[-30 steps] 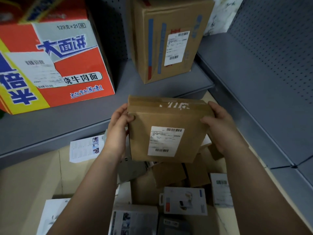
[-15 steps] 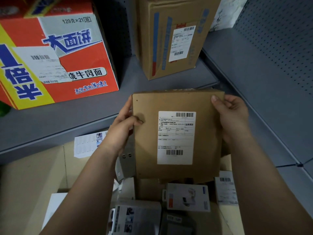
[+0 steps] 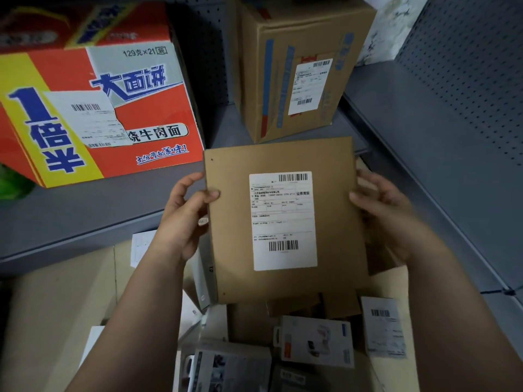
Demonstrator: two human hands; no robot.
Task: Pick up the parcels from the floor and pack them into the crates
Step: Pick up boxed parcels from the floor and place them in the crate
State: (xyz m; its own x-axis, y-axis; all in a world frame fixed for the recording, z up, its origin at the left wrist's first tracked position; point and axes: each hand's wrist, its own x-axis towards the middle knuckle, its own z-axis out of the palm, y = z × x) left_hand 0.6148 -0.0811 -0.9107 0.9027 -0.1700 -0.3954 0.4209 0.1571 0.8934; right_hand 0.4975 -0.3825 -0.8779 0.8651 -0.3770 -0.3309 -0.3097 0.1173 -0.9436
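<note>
Pinching the left edge of the brown parcel with the left hand — clasping its right edge (blurred) with the right hand.

A large red, yellow and white printed cardboard carton is sitting on a grey metal shelf, with a tall brown cardboard box with blue stripes standing just to its right. A perforated grey metal panel is rising behind a second grey shelf on the right. Beige floor tiles are showing below.
</note>
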